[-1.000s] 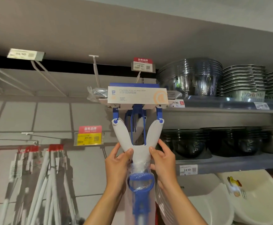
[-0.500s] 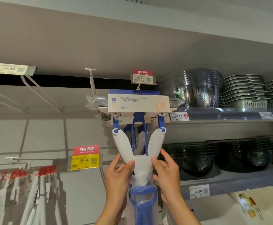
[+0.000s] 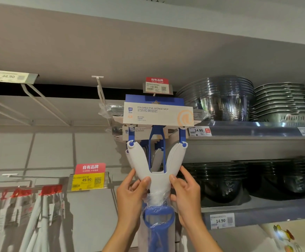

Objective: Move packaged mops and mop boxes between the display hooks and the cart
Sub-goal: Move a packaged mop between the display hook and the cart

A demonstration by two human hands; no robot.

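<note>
Both hands, left hand (image 3: 131,193) and right hand (image 3: 186,193), grip the foldable sponge mop (image 3: 157,160) at centre frame; next, I judge, seat or free its card at the display hook.

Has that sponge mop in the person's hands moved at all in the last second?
Cannot tell. The camera tilted, and the sponge mop sits about as far below the 19.90 price tag as before, gripped by both hands.

Right of my view: stacked steel bowls (image 3: 218,99) and trays (image 3: 280,100) on the upper shelf (image 3: 257,130), dark bowls (image 3: 275,177) below. I read price tags: 19.90 (image 3: 157,85), 14.90 (image 3: 199,131), yellow 49.90 (image 3: 88,180). Empty hook (image 3: 100,91) upper left.
</note>
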